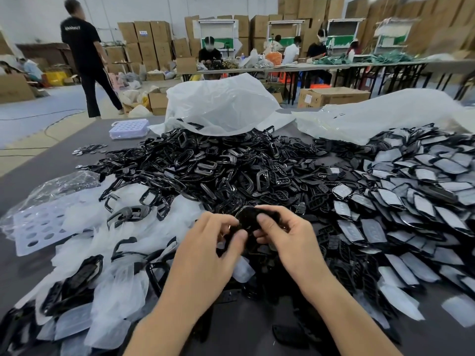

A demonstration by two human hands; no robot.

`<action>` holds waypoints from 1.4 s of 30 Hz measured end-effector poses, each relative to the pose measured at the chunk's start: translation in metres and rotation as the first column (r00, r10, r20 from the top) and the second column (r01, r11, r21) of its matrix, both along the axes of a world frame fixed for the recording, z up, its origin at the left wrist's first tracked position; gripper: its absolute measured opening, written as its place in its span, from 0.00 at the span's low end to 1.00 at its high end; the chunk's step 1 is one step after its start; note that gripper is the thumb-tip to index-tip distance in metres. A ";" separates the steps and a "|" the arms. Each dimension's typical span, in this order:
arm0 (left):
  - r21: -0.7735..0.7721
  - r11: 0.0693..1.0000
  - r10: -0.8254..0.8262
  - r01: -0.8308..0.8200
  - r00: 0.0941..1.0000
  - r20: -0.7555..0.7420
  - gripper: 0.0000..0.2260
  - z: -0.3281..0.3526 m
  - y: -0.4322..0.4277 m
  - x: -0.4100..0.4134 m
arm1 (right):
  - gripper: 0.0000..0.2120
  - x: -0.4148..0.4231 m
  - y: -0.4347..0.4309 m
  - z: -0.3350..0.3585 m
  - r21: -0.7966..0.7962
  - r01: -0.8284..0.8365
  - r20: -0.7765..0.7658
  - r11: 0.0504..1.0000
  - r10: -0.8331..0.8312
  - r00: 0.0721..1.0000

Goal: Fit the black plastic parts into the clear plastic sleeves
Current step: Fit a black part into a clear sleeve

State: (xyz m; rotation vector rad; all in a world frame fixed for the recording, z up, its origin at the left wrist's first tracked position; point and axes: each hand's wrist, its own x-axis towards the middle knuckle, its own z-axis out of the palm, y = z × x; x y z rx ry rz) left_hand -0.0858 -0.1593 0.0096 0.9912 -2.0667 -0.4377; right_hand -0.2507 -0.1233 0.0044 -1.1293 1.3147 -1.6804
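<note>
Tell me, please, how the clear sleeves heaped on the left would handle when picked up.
The clear sleeves look thin and crumpled, so probably floppy and very light. Loosely overlapped, they would likely slide apart when pushed, not move together.

Your left hand (213, 236) and right hand (285, 233) are showing bare, and both forearms (180, 301) are running bare to the lower edge of the frame.

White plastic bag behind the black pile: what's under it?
Black frame parts spill from under the front edge of the white plastic bag onto the table. A few dark shapes show faintly through the plastic there. Anything deeper under it is covered.
</note>
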 end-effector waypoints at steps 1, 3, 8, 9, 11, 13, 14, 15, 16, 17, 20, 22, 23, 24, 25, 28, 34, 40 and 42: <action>-0.028 0.997 -0.072 0.077 0.988 0.137 0.12 0.000 -0.001 0.004 | 0.12 -0.003 -0.001 0.000 -0.008 0.044 0.016 0.999 -0.044 0.999; -0.051 0.979 -0.165 0.196 0.919 0.357 0.16 -0.001 0.000 0.008 | 0.12 -0.007 -0.003 -0.002 -0.007 0.107 0.026 0.994 -0.107 0.994; -0.053 0.974 -0.175 0.221 0.880 0.442 0.13 -0.001 0.002 0.007 | 0.12 -0.008 -0.006 -0.007 0.016 0.117 0.028 0.993 -0.118 0.993; -0.057 0.977 -0.165 0.207 0.893 0.419 0.10 -0.002 0.001 0.008 | 0.12 -0.008 -0.006 -0.007 0.016 0.114 0.034 0.993 -0.114 0.993; -0.028 0.986 -0.148 0.165 0.936 0.319 0.07 -0.002 0.000 0.008 | 0.12 -0.008 -0.005 -0.006 0.019 0.104 0.060 0.994 -0.105 0.993; 0.071 0.991 -0.119 0.111 0.985 0.128 0.08 -0.002 0.000 0.006 | 0.10 -0.008 -0.004 -0.004 0.025 0.083 0.128 0.996 -0.086 0.988; 0.123 0.989 -0.082 0.079 0.996 0.019 0.09 -0.001 0.000 0.005 | 0.10 -0.008 -0.003 -0.003 0.026 0.064 0.174 0.998 -0.067 0.982; 0.171 0.984 -0.038 0.051 0.996 -0.079 0.11 0.001 0.000 0.003 | 0.09 -0.007 -0.003 -0.002 0.027 0.039 0.223 0.999 -0.044 0.974; 0.220 0.975 -0.004 0.040 0.987 -0.161 0.12 0.002 0.000 0.001 | 0.08 -0.007 -0.003 -0.001 0.026 0.014 0.270 1.000 -0.020 0.963; 0.268 0.962 0.014 0.050 0.973 -0.230 0.13 0.004 0.000 0.000 | 0.07 -0.006 -0.003 0.000 0.023 -0.012 0.313 1.000 0.004 0.950; 0.373 0.920 0.016 0.124 0.936 -0.351 0.15 0.007 0.001 0.001 | 0.10 -0.004 -0.004 0.002 0.009 -0.055 0.382 0.998 0.048 0.923; 0.399 0.902 -0.014 0.167 0.933 -0.359 0.16 0.009 0.004 0.001 | 0.09 -0.004 -0.004 0.001 0.014 -0.043 0.379 0.999 0.035 0.925; 0.398 0.898 -0.041 0.189 0.936 -0.351 0.17 0.009 0.005 0.000 | 0.07 -0.004 -0.003 0.000 0.019 -0.026 0.375 0.999 0.017 0.927; 0.386 0.899 -0.070 0.206 0.939 -0.337 0.19 0.009 0.006 0.000 | 0.07 -0.005 -0.003 -0.001 0.023 -0.001 0.370 1.000 -0.007 0.929; 0.362 0.908 -0.095 0.213 0.943 -0.319 0.20 0.009 0.007 -0.002 | 0.08 -0.006 -0.003 -0.002 0.026 0.029 0.359 0.999 -0.037 0.933; 0.303 0.933 -0.108 0.196 0.953 -0.283 0.15 0.007 0.008 -0.007 | 0.07 -0.010 -0.004 -0.005 0.042 0.112 0.290 0.993 -0.120 0.950; 0.286 0.937 -0.105 0.202 0.942 -0.320 0.15 0.003 0.007 -0.008 | 0.06 -0.006 -0.002 -0.005 0.076 0.033 0.184 0.997 -0.046 0.982; 0.291 0.956 0.079 0.032 0.929 -0.362 0.07 -0.003 0.002 -0.010 | 0.08 0.002 0.001 0.000 0.069 -0.127 0.181 0.990 0.113 0.977; 0.245 0.970 0.095 -0.006 0.930 -0.355 0.08 -0.004 0.001 -0.010 | 0.08 0.002 0.002 0.000 0.068 -0.131 0.157 0.989 0.119 0.980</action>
